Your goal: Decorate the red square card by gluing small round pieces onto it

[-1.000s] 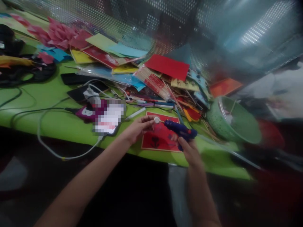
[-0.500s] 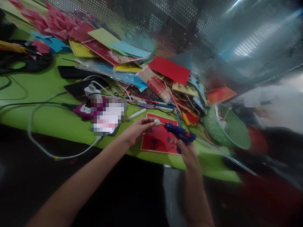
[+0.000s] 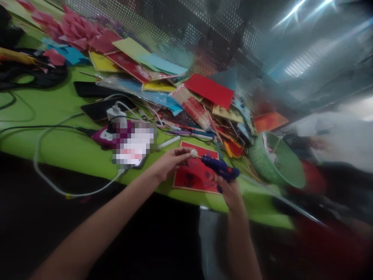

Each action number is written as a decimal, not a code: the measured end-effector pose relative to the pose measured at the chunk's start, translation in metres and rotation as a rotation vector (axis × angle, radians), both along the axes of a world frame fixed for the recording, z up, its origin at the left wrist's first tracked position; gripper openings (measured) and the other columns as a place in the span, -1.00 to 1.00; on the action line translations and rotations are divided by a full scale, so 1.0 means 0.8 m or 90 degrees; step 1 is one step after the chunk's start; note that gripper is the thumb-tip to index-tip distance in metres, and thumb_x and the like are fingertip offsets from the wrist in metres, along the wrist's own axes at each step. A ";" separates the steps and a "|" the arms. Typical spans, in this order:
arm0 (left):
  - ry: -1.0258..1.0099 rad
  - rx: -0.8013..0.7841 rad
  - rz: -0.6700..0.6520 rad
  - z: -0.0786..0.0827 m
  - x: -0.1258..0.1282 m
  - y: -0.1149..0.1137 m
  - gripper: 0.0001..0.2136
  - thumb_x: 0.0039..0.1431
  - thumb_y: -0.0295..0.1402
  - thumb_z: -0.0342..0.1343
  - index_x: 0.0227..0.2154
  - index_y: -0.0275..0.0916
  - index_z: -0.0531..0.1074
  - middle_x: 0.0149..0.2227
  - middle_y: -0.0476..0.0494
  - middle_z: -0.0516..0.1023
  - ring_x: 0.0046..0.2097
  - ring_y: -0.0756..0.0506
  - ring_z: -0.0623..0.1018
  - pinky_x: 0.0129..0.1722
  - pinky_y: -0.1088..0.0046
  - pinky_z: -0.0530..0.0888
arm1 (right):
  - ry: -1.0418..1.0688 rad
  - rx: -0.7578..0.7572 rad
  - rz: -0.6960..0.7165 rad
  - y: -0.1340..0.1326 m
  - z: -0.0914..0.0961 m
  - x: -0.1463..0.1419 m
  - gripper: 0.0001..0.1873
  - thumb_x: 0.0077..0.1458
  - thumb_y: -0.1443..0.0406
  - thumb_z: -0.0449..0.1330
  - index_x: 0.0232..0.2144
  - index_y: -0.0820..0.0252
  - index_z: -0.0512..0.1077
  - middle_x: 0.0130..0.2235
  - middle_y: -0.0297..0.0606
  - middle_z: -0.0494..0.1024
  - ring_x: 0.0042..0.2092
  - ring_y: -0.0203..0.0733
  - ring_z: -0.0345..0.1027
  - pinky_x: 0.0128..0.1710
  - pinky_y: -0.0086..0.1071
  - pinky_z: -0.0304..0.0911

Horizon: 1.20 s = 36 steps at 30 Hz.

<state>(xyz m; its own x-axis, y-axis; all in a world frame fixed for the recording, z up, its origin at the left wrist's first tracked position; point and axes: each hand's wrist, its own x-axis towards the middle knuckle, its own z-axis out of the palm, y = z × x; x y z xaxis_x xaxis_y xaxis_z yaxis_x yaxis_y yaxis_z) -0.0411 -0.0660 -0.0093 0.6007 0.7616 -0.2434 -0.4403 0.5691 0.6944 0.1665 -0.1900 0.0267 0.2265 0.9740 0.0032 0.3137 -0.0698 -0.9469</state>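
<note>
My left hand (image 3: 170, 163) pinches a small white round piece (image 3: 194, 153) between its fingertips, just above a red card (image 3: 196, 175) that lies at the front of the green table (image 3: 58, 147). My right hand (image 3: 229, 190) is wrapped round the grip of a blue glue gun (image 3: 218, 168). The gun's thin nozzle points left and touches the white piece. Both hands hover over the red card with black printed figures.
A green bowl (image 3: 276, 163) stands to the right of the card. Behind lie a heap of coloured cards (image 3: 210, 89), bundled sticks (image 3: 192, 105), pens, dark phones (image 3: 99, 109), a white charger with cables (image 3: 115, 113) and pink paper shapes (image 3: 78, 33). A perforated metal wall backs the table.
The view has shifted slightly. Both hands keep their hold, with the glue gun's tip staying at the white piece over the red card.
</note>
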 end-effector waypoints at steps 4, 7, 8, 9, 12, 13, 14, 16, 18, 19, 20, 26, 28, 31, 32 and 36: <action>-0.005 0.007 -0.001 0.001 0.000 0.000 -0.63 -0.18 -0.26 0.51 -0.28 -0.26 0.59 -0.34 -0.05 0.63 -0.44 0.08 0.51 -0.37 0.57 0.46 | -0.001 -0.004 -0.008 0.003 0.000 -0.002 -0.54 0.03 -0.09 0.31 -0.54 0.18 0.46 -0.46 -0.24 0.52 -0.42 -0.25 0.32 -0.40 -0.38 0.23; -0.006 0.015 -0.012 0.000 -0.001 -0.001 -0.63 -0.16 -0.25 0.50 -0.27 -0.26 0.60 -0.29 -0.08 0.64 -0.40 0.07 0.53 -0.35 0.56 0.46 | -0.005 0.000 -0.008 0.005 0.000 -0.002 -0.59 0.06 -0.06 0.30 -0.45 0.18 0.53 -0.45 -0.26 0.52 -0.45 -0.28 0.28 -0.44 -0.40 0.20; -0.004 0.016 -0.013 -0.001 -0.001 -0.001 -0.64 -0.14 -0.25 0.49 -0.26 -0.25 0.60 -0.29 -0.08 0.64 -0.40 0.06 0.53 -0.35 0.56 0.46 | -0.009 0.001 -0.007 0.005 0.001 -0.001 -0.59 0.08 -0.05 0.29 -0.44 0.18 0.54 -0.44 -0.26 0.52 -0.45 -0.28 0.27 -0.44 -0.40 0.19; -0.001 0.016 -0.014 -0.001 -0.001 0.000 -0.64 -0.13 -0.24 0.49 -0.25 -0.25 0.60 -0.29 -0.08 0.64 -0.39 0.06 0.53 -0.36 0.57 0.45 | -0.013 0.003 -0.005 0.004 0.001 -0.001 -0.59 0.09 -0.05 0.28 -0.44 0.18 0.54 -0.43 -0.26 0.53 -0.44 -0.28 0.28 -0.43 -0.40 0.20; 0.005 0.013 -0.009 -0.003 -0.001 0.000 -0.63 -0.13 -0.22 0.49 -0.25 -0.24 0.60 -0.32 -0.06 0.63 -0.41 0.07 0.51 -0.37 0.57 0.44 | -0.015 0.001 -0.008 0.002 0.001 0.000 -0.55 0.05 -0.07 0.30 -0.52 0.19 0.50 -0.43 -0.24 0.53 -0.40 -0.25 0.32 -0.39 -0.39 0.23; 0.006 0.011 -0.007 -0.004 -0.001 0.001 -0.62 -0.15 -0.21 0.50 -0.25 -0.24 0.60 -0.33 -0.05 0.62 -0.42 0.07 0.51 -0.36 0.57 0.44 | -0.012 -0.002 -0.013 0.002 0.001 0.000 -0.55 0.04 -0.08 0.31 -0.53 0.18 0.49 -0.44 -0.24 0.53 -0.40 -0.25 0.34 -0.38 -0.39 0.24; 0.005 0.010 -0.007 -0.005 0.000 0.001 -0.61 -0.16 -0.21 0.50 -0.25 -0.24 0.60 -0.33 -0.05 0.62 -0.42 0.07 0.51 -0.36 0.57 0.45 | -0.008 -0.005 -0.017 0.002 0.000 0.000 -0.55 0.03 -0.08 0.32 -0.52 0.18 0.48 -0.44 -0.24 0.54 -0.41 -0.25 0.34 -0.39 -0.39 0.24; -0.001 0.013 -0.008 -0.005 0.001 0.000 -0.59 -0.17 -0.21 0.51 -0.25 -0.25 0.60 -0.32 -0.06 0.62 -0.41 0.07 0.52 -0.35 0.57 0.45 | 0.001 -0.005 -0.019 0.002 -0.002 -0.001 -0.57 0.03 -0.07 0.32 -0.49 0.17 0.49 -0.42 -0.25 0.55 -0.43 -0.26 0.32 -0.40 -0.39 0.23; -0.013 0.016 -0.009 -0.005 0.001 -0.001 -0.60 -0.18 -0.22 0.51 -0.25 -0.26 0.60 -0.30 -0.07 0.63 -0.40 0.07 0.52 -0.34 0.57 0.45 | 0.002 0.007 -0.015 0.004 -0.002 -0.001 -0.58 0.06 -0.07 0.30 -0.47 0.18 0.50 -0.41 -0.24 0.55 -0.42 -0.27 0.31 -0.40 -0.39 0.23; -0.018 0.015 -0.010 -0.005 0.001 -0.001 -0.60 -0.18 -0.22 0.51 -0.25 -0.26 0.60 -0.30 -0.07 0.63 -0.40 0.07 0.52 -0.34 0.57 0.44 | -0.003 0.013 -0.016 0.004 -0.001 -0.002 -0.57 0.06 -0.07 0.30 -0.48 0.18 0.50 -0.41 -0.24 0.54 -0.42 -0.26 0.32 -0.39 -0.38 0.23; -0.021 0.014 -0.009 -0.004 0.001 -0.001 -0.61 -0.18 -0.23 0.51 -0.26 -0.26 0.60 -0.32 -0.07 0.63 -0.40 0.07 0.52 -0.35 0.57 0.44 | -0.012 0.016 -0.018 0.004 0.001 -0.002 -0.55 0.07 -0.08 0.29 -0.50 0.18 0.49 -0.42 -0.24 0.54 -0.41 -0.26 0.32 -0.39 -0.38 0.22; -0.008 0.010 -0.012 -0.003 0.000 0.000 -0.63 -0.15 -0.23 0.50 -0.25 -0.25 0.61 -0.31 -0.06 0.63 -0.40 0.07 0.51 -0.37 0.57 0.40 | -0.037 0.015 -0.004 0.002 0.005 -0.001 -0.54 0.10 -0.09 0.25 -0.50 0.17 0.49 -0.41 -0.23 0.54 -0.42 -0.27 0.29 -0.42 -0.39 0.19; -0.004 0.008 -0.015 -0.004 0.000 0.000 -0.62 -0.16 -0.24 0.50 -0.24 -0.24 0.61 -0.29 -0.07 0.63 -0.39 0.07 0.52 -0.36 0.56 0.42 | -0.017 0.012 0.002 0.002 0.003 0.000 -0.57 0.10 -0.07 0.27 -0.47 0.18 0.51 -0.40 -0.25 0.54 -0.44 -0.29 0.28 -0.42 -0.40 0.19; -0.012 0.002 -0.006 -0.003 0.000 0.000 -0.61 -0.18 -0.24 0.51 -0.25 -0.25 0.60 -0.33 -0.04 0.62 -0.41 0.08 0.50 -0.36 0.57 0.43 | -0.009 -0.001 0.002 0.001 -0.001 -0.001 -0.59 0.08 -0.05 0.29 -0.43 0.18 0.52 -0.43 -0.27 0.53 -0.45 -0.29 0.28 -0.42 -0.40 0.20; -0.015 -0.003 -0.001 -0.002 0.000 -0.001 -0.60 -0.19 -0.25 0.51 -0.25 -0.25 0.60 -0.35 -0.03 0.61 -0.42 0.08 0.50 -0.37 0.58 0.42 | -0.013 -0.003 0.001 0.001 -0.001 -0.001 -0.59 0.07 -0.06 0.30 -0.43 0.18 0.53 -0.43 -0.26 0.53 -0.44 -0.28 0.30 -0.42 -0.40 0.21; -0.028 -0.019 0.006 0.003 0.000 -0.002 -0.62 -0.18 -0.26 0.51 -0.27 -0.27 0.59 -0.41 -0.02 0.59 -0.43 0.08 0.50 -0.39 0.59 0.42 | -0.009 0.007 -0.008 -0.001 0.002 -0.002 -0.54 0.05 -0.10 0.29 -0.50 0.17 0.49 -0.44 -0.23 0.54 -0.40 -0.23 0.35 -0.38 -0.37 0.26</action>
<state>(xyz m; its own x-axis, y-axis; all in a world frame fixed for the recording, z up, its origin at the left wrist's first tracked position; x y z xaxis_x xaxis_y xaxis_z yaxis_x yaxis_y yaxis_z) -0.0413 -0.0674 -0.0072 0.6038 0.7603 -0.2394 -0.4756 0.5846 0.6573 0.1650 -0.1908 0.0287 0.2378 0.9712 0.0169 0.3262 -0.0635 -0.9432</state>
